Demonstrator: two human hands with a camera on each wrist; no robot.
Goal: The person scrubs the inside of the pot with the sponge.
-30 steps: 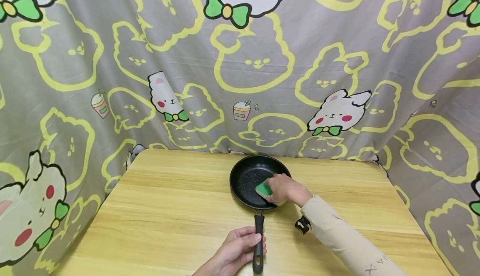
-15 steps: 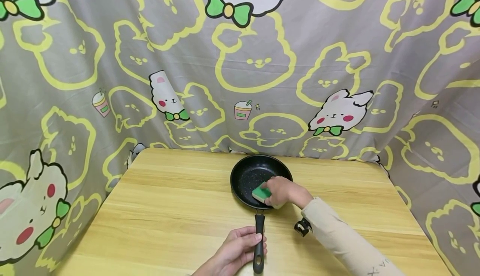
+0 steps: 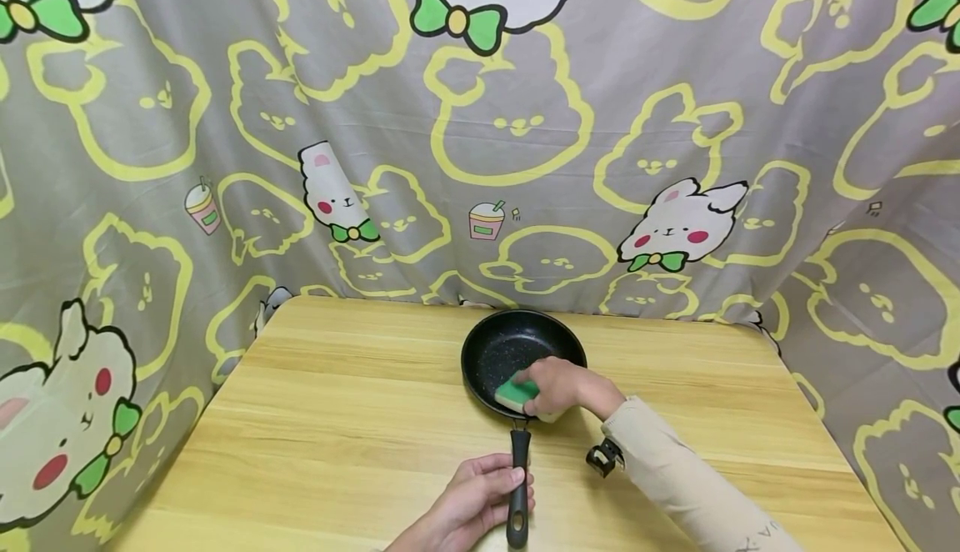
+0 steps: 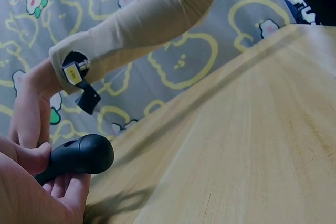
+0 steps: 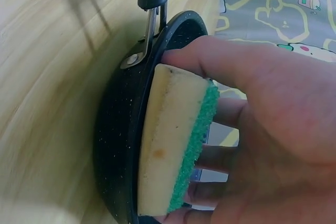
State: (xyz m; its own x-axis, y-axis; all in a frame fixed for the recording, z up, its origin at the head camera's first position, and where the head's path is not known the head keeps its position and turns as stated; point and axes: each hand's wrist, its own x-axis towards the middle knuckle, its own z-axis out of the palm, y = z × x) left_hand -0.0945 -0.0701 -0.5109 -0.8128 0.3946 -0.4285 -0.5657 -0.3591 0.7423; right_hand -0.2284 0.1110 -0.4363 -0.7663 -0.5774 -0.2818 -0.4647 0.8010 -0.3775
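Observation:
A black speckled frying pan (image 3: 495, 352) sits on the wooden table, its handle pointing toward me. My left hand (image 3: 476, 498) grips the black handle (image 3: 517, 485), thumb on top and fingers beneath; the left wrist view shows the rounded handle end (image 4: 94, 155) poking out of that hand. Inside the pan, at its near right part, my right hand (image 3: 558, 385) holds a sponge (image 3: 513, 393) with a green scouring side up and a pale yellow side down. Seen from the right wrist, thumb and fingers span the sponge (image 5: 170, 140), which lies against the pan's rim and hides part of the inside.
The wooden table (image 3: 322, 419) reaches back to a grey curtain (image 3: 405, 118) printed with yellow outlines and white rabbits. A black wrist mount (image 3: 603, 456) hangs below the right sleeve (image 3: 675, 460), over the table.
My right hand has slid the sponge a little left and toward the handle inside the pan. The left hand and the pan stay in place.

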